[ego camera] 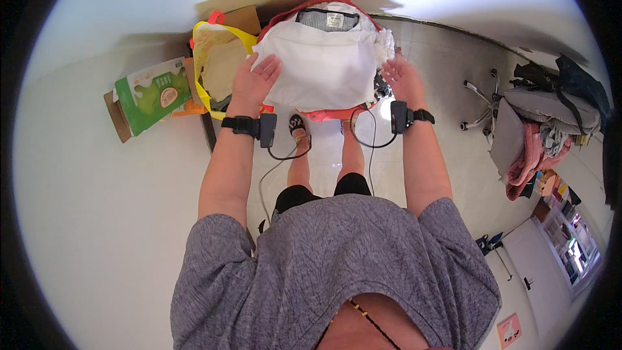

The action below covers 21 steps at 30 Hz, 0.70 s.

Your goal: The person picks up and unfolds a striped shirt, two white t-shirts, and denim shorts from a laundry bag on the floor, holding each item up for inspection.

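Observation:
A white garment [320, 65] lies spread over the top of a red-rimmed basket or bag [323, 115] in front of me. Grey striped lining [316, 18] with a label shows at its far end. My left hand [257, 78], palm up with fingers apart, is at the garment's left edge; whether it touches the cloth I cannot tell. On the other side, my right hand [403, 75] holds nothing, its fingers slightly spread beside white textured fabric [385, 46]. Black straps with small cabled devices circle both wrists.
A yellow-edged bag [198, 75] holding folded cloth stands at left, beside a green-and-white printed package [150, 95]. Cables [371, 155] hang between my arms. To the right, a wheeled office chair [515, 107] bears clothes and a pink cloth [527, 155]. A wall rises beyond the basket.

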Available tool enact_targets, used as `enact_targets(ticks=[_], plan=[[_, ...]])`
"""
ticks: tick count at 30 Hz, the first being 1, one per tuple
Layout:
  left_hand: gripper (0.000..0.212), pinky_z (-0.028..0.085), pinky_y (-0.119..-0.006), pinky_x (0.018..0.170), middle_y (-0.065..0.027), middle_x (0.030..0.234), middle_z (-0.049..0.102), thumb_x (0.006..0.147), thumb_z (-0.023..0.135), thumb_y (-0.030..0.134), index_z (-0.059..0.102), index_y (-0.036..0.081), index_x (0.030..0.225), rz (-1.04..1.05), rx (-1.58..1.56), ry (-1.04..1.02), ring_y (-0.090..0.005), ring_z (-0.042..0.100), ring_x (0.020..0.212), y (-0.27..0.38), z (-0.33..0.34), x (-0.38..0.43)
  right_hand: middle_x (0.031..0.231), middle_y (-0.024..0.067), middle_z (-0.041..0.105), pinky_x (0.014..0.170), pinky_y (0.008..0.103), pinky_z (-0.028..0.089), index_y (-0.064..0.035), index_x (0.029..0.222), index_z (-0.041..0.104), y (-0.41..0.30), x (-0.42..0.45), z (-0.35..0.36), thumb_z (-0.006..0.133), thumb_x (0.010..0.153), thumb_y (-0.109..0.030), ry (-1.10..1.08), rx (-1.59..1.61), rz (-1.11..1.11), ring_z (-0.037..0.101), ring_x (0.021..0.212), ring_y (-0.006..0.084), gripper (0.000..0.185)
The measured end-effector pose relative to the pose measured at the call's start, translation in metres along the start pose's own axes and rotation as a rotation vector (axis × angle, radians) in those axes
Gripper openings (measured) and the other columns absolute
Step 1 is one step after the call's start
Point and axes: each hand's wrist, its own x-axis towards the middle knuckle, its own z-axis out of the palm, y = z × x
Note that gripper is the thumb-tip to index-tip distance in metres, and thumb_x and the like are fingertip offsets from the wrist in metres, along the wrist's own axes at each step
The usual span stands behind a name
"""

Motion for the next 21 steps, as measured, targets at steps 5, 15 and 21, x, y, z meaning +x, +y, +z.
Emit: enact_targets(ticks=[5, 15, 21], plan=[[0.024, 0.055, -0.031, 0.073, -0.0130, 0.091, 0.062, 0.089, 0.057, 0.013, 0.052, 0.002, 0.109, 0.225, 0.695, 0.161, -0.0191, 0.063, 0.079, -0.019, -0.016, 0.021, 0.087, 0.0044, 0.062, 0.062, 0.0267, 0.050, -0.0030, 0.100, 0.058, 0.040, 0.008, -0.035, 0.060, 0.083, -0.009, 0.123, -0.598, -0.064, 0.060, 0.073, 0.0128, 0.017], [0.013, 0.053, -0.031, 0.063, -0.0116, 0.086, 0.063, 0.083, 0.060, 0.011, 0.060, 0.003, 0.094, 0.373, 1.381, -0.154, -0.0210, 0.063, 0.070, -0.079, 0.066, 0.022, 0.086, 0.0113, 0.063, 0.064, 0.0314, 0.052, -0.0034, 0.090, 0.062, 0.016, 0.052, 0.106, 0.063, 0.080, -0.006, -0.180, -1.194, -1.014, 0.062, 0.075, 0.0229, 0.010], [0.032, 0.053, -0.040, 0.065, -0.0115, 0.099, 0.057, 0.078, 0.056, 0.005, 0.055, 0.009, 0.109, 1.299, 1.924, -0.247, -0.0300, 0.062, 0.073, -0.091, 0.098, 0.037, 0.087, 0.0128, 0.062, 0.074, 0.0435, 0.049, -0.0060, 0.088, 0.060, 0.008, 0.071, 0.121, 0.063, 0.072, -0.012, -0.382, -1.433, -1.116, 0.059, 0.085, 0.0347, 0.017]])
